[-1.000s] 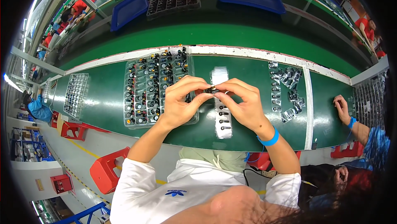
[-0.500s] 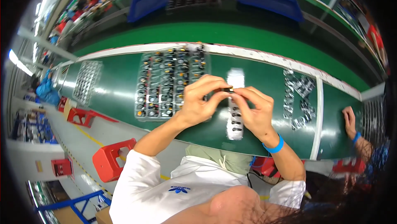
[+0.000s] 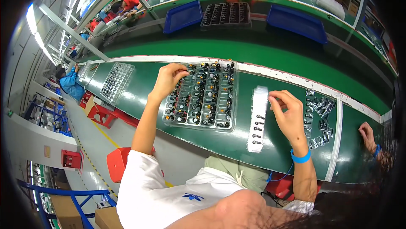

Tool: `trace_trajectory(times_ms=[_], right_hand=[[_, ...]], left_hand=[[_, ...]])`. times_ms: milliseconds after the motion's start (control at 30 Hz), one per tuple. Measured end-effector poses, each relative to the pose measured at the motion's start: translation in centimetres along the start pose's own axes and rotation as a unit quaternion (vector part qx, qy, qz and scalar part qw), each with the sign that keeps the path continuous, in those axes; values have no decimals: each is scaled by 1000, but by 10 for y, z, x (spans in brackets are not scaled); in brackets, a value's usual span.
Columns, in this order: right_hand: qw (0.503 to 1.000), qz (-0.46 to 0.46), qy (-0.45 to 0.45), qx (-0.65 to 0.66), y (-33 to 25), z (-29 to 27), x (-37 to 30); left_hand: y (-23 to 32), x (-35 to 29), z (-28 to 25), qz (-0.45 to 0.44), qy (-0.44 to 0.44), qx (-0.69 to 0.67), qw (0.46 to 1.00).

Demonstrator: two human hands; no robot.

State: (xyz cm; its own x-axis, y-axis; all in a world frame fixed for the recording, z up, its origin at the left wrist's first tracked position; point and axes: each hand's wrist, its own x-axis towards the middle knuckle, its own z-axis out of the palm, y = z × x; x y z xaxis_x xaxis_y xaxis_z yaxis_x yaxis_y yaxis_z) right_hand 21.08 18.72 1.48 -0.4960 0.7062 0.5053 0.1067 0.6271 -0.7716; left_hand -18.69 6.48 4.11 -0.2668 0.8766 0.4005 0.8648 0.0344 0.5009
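My left hand (image 3: 168, 80) is over the far left corner of a clear plastic tray (image 3: 198, 126) filled with small black components, some with orange or yellow bits. Its thumb and fingertips are pinched; whatever sits between them is too small to make out. My right hand (image 3: 289, 113), with a blue band at the wrist, is closed at the fingertips beside the upper right edge of a silvery-white strip (image 3: 256, 142). Several small black parts (image 3: 257, 129) lie in a column on that strip. I cannot make out what the right fingertips hold.
Small clear-wrapped parts (image 3: 323, 123) lie right of the strip, before a white divider (image 3: 335, 157). Another person's hand (image 3: 367, 135) rests beyond it. Farther left is another clear tray (image 3: 117, 83). Across the green belt (image 3: 253, 55) stand blue trays (image 3: 184, 17) and a black parts tray (image 3: 226, 14).
My hands were together over the strip, pinching a small dark part. They have parted: the left went to the tray's far left corner, the right stays by the strip. The whole view has shifted.
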Motion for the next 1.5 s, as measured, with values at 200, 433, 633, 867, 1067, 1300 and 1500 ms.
trace_trajectory(times_ms=[200, 433, 633, 867, 1067, 1300, 1500], right_hand=[[999, -16, -11, -27, 3, 2, 0], [999, -19, -8, -38, 2, 3, -2], [999, -29, -13, -44, 4, 5, -2], [998, -15, -22, -48, 1, 5, -4], [997, 13, -39, -62, -6, 4, -3], [998, 17, -33, -55, -7, 6, -3], [998, 14, -38, -56, -5, 6, -2]], left_hand=[[-17, -1, 12, 86, -38, 65, 993], [-23, 5, 26, 79, -58, 51, 994], [-35, 13, 14, 199, -79, 79, 974], [-19, 7, 15, 27, -87, 8, 996], [-34, 11, 8, 38, -6, 46, 998], [-25, 9, 1, 13, -63, -27, 998], [-28, 13, 2, 83, -125, 50, 987]])
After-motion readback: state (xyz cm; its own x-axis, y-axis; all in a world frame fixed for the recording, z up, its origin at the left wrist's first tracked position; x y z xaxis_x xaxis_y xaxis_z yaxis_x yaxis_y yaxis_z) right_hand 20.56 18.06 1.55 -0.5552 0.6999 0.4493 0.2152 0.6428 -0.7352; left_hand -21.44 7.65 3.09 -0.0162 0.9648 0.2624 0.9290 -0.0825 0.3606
